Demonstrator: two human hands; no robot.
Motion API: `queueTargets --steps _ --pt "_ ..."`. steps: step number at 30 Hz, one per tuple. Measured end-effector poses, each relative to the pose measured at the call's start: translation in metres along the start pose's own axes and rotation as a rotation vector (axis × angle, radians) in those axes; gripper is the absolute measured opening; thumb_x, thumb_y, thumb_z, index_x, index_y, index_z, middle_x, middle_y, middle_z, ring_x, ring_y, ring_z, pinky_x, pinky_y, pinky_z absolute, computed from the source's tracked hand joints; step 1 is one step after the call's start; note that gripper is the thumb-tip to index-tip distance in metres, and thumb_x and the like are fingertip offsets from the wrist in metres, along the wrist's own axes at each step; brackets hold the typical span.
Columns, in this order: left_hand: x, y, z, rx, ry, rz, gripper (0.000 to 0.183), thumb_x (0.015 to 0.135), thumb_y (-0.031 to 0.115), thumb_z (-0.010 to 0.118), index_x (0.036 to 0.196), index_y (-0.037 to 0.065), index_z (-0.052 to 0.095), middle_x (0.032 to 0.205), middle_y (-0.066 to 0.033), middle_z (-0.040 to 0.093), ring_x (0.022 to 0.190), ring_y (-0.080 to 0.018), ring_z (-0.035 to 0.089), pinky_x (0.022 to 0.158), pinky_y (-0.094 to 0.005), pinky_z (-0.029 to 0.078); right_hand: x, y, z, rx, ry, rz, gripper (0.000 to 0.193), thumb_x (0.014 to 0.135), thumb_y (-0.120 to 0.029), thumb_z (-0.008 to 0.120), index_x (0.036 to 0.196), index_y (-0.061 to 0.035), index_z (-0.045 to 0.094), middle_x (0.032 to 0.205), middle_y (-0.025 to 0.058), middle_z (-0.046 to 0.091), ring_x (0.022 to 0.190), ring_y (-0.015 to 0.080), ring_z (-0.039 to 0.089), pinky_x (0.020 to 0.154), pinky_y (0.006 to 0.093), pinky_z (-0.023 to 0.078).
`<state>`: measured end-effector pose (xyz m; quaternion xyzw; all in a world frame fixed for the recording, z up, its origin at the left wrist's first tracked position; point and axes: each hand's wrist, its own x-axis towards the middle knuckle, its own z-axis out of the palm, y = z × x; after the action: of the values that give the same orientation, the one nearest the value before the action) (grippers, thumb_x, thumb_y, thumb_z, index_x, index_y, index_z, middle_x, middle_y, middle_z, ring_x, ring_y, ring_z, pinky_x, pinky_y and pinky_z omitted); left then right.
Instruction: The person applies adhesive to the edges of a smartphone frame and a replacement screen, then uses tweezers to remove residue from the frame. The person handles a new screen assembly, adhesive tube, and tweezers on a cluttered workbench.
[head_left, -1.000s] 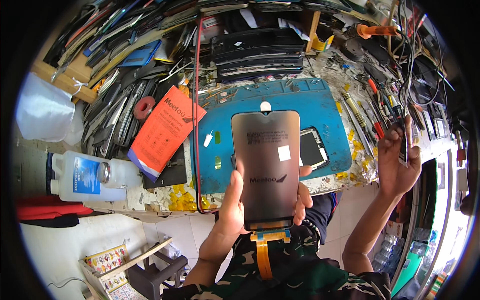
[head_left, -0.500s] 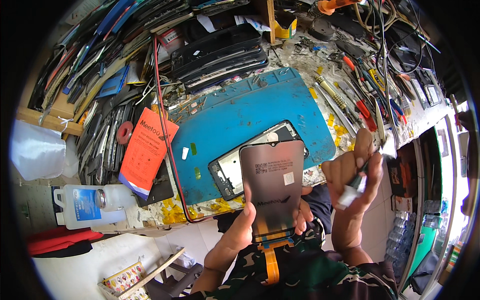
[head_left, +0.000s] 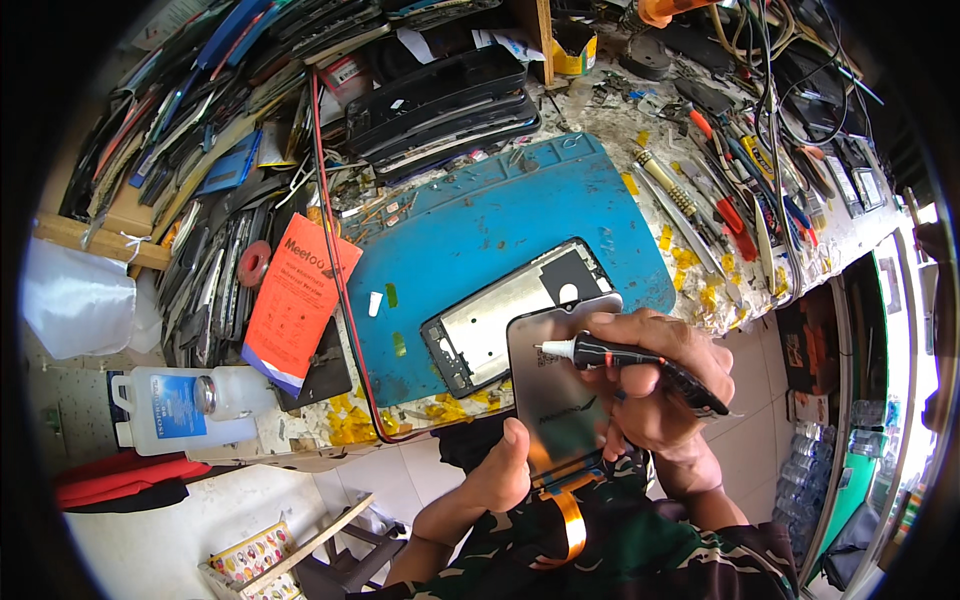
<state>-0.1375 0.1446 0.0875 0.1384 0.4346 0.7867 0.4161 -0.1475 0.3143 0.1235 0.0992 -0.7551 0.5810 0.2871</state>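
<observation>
My left hand [head_left: 497,478] grips a phone screen [head_left: 545,375] by its sides, its grey back facing up and tilted toward me. An orange ribbon cable [head_left: 569,520] hangs from the screen's near end. In my right hand [head_left: 690,375] is a black glue tube [head_left: 615,354] with a white nozzle, whose fine tip points left over the screen's back. Whether the tip touches the screen I cannot tell. Just beyond lies an open phone frame [head_left: 490,335] on the blue mat [head_left: 540,215], its inner side up.
A red-orange packet [head_left: 295,290] and a clear bottle with a blue label [head_left: 180,410] stand at the left. Piled phone parts [head_left: 210,270] crowd the far left, and black phone housings [head_left: 440,110] are stacked behind the mat. Tweezers [head_left: 680,215] and other tools lie at the right.
My right hand has moved left over the screen, and the glue tube now points left with its nozzle bare. The screen has shifted slightly right and tilted, uncovering more of the frame.
</observation>
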Motion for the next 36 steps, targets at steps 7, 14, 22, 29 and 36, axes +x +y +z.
queueTargets --steps 7,14,22,29,36 --pt "-0.002 -0.004 0.006 0.046 0.088 -0.026 0.111 0.076 0.091 0.024 0.143 0.003 0.03 0.119 -0.0172 0.059 0.105 -0.0267 0.062 0.089 -0.0404 0.052 0.007 -0.003 0.001 -0.141 -0.01 -0.1 0.049 0.091 -0.045 0.063 0.1 0.0025 0.07 0.073 0.0116 0.07 0.062 0.018 0.068 0.055 0.0268 0.052" --pt "-0.003 0.0 0.005 0.079 0.047 -0.045 0.114 0.072 0.093 0.023 0.142 0.003 0.032 0.118 -0.0145 0.06 0.107 -0.0231 0.061 0.092 -0.0383 0.05 0.007 -0.012 -0.005 -0.15 -0.09 -0.064 0.037 0.07 -0.007 0.078 0.106 -0.0011 0.069 0.093 0.0118 0.072 0.08 0.0254 0.072 0.072 0.0328 0.058" --pt "-0.007 -0.014 0.008 -0.093 0.132 0.057 0.072 0.086 0.028 0.03 0.145 -0.005 0.003 0.088 -0.0172 0.054 0.076 -0.028 0.054 0.08 -0.0444 0.048 0.007 -0.015 -0.004 -0.183 -0.11 -0.099 0.035 0.076 -0.015 0.078 0.106 0.0003 0.068 0.089 0.0126 0.072 0.079 0.0262 0.072 0.072 0.0347 0.058" --pt "-0.009 -0.014 0.0 0.001 0.018 -0.004 0.075 0.084 0.043 0.022 0.14 -0.005 0.014 0.096 -0.0164 0.054 0.086 -0.0265 0.053 0.085 -0.0425 0.047 0.007 -0.012 -0.002 -0.151 -0.095 -0.13 0.033 0.078 -0.015 0.077 0.105 0.0016 0.068 0.086 0.0123 0.071 0.078 0.0252 0.072 0.072 0.035 0.058" --pt "-0.009 -0.011 -0.003 0.076 -0.051 -0.027 0.085 0.081 0.058 0.014 0.136 -0.006 0.026 0.104 -0.0156 0.055 0.095 -0.025 0.053 0.09 -0.0406 0.045 0.007 -0.008 0.001 -0.139 -0.069 -0.148 0.032 0.079 -0.015 0.077 0.105 0.0015 0.068 0.085 0.0116 0.071 0.077 0.0246 0.072 0.072 0.0348 0.058"
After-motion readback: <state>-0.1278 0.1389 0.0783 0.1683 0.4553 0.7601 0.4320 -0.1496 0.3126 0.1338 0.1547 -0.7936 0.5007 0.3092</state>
